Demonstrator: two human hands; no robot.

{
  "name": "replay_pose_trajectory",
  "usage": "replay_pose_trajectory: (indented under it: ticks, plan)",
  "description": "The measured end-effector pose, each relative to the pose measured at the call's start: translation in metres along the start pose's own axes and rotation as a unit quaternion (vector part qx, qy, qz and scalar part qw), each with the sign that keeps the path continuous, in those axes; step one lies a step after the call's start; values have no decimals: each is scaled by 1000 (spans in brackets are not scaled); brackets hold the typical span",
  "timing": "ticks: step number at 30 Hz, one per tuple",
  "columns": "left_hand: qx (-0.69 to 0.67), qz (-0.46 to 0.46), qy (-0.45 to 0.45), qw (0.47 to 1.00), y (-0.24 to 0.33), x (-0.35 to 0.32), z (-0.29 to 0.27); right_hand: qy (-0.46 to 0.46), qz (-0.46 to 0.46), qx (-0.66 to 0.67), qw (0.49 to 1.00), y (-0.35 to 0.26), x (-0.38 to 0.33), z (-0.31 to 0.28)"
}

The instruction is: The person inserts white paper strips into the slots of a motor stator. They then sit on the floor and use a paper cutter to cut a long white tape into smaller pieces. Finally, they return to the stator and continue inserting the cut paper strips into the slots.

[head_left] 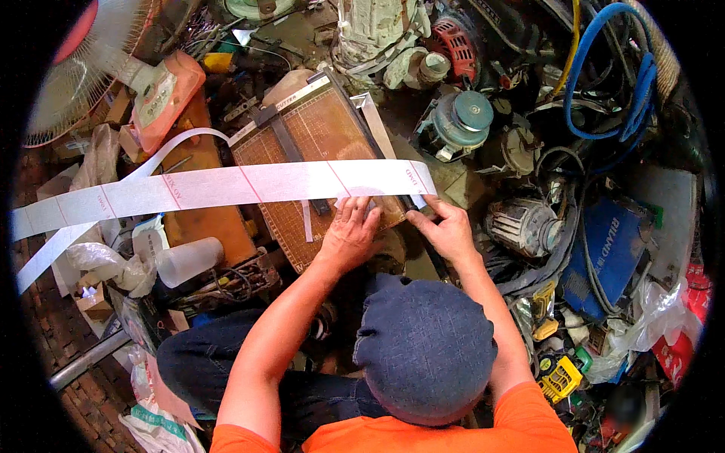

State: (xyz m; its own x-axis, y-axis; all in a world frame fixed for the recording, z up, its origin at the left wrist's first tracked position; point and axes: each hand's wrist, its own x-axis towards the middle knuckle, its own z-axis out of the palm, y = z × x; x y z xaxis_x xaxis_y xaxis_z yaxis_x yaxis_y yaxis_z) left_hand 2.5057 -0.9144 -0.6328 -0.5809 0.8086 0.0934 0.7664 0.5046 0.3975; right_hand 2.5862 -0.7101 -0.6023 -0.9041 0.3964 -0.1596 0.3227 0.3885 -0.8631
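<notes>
Cluttered workspace, head view: machine parts and cables all round a brown gridded paper trimmer (332, 132), the landmark here. Pink-based fan (162, 102) beyond its upper left, blue hose (574, 83) beyond its upper right, clear cylinder (190, 261) lower left of it. White strip (294, 183) lies across the trimmer, running well past its left side; its other end sits by the trimmer's right edge. Left hand (351, 232) is at the strip's lower edge over the trimmer; right hand (447, 226) is at that end, thumb and forefinger near each other. Hands apart; can't tell if either is clamped on the strip. Step in hand looks like lining up the strip; next move likely calls for keeping it flat and square, fingertips clear of the trimmer's edge. Writing: slanted red lines and red lettering on strip, print along trimmer's top bar, pale lettering on blue box (602, 245) right of trimmer.
</notes>
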Motion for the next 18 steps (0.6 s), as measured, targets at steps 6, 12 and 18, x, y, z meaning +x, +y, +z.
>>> replay_pose_trajectory:
  ticks: [6,12,18]
  plan:
    - [-523,-230,166,804,-1,19,-44,103,-9,-33,994,-1,7,-17]
    - [-182,-297,554,757,-30,17,-187,121,26,-109,986,38,7,-24]
    - [-252,-377,603,657,-49,8,-261,140,54,-23,988,46,4,-11]
